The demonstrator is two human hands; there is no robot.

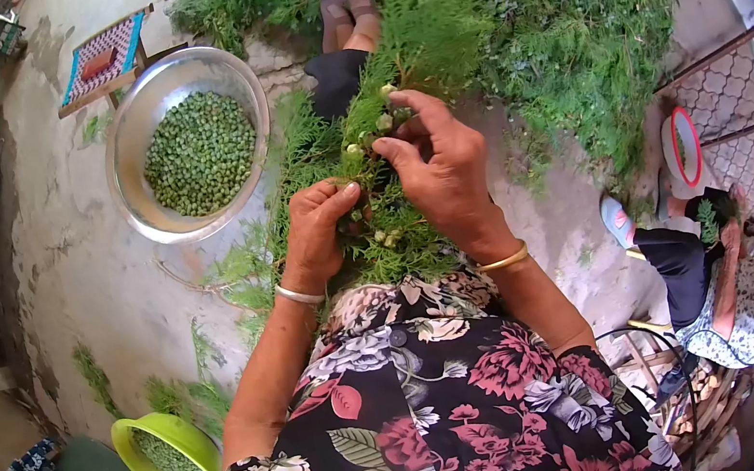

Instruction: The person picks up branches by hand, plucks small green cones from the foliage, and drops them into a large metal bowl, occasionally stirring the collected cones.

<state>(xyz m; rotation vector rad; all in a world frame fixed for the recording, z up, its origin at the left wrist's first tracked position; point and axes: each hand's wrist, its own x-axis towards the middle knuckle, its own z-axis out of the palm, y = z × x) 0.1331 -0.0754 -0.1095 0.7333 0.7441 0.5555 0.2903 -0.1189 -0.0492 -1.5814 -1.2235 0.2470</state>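
Note:
A leafy conifer branch [383, 210] with small round green cones [385, 123] lies across my lap. My left hand [318, 230] is closed around its stem, thumb pressed on top. On the upper right of the branch, my right hand [442, 162] curls its thumb and index finger around the cones; its other fingers are folded and partly hidden. Left of the branch stands a wide metal basin [120, 157] holding many green cones [199, 155].
A big heap of cut conifer branches [563, 42] covers the ground ahead and right. A small woven stool [94, 68] stands beyond the basin. A lime-green bowl [198, 442] is lower left. At right, another person [716, 282] sits near a red-rimmed bowl [697, 147].

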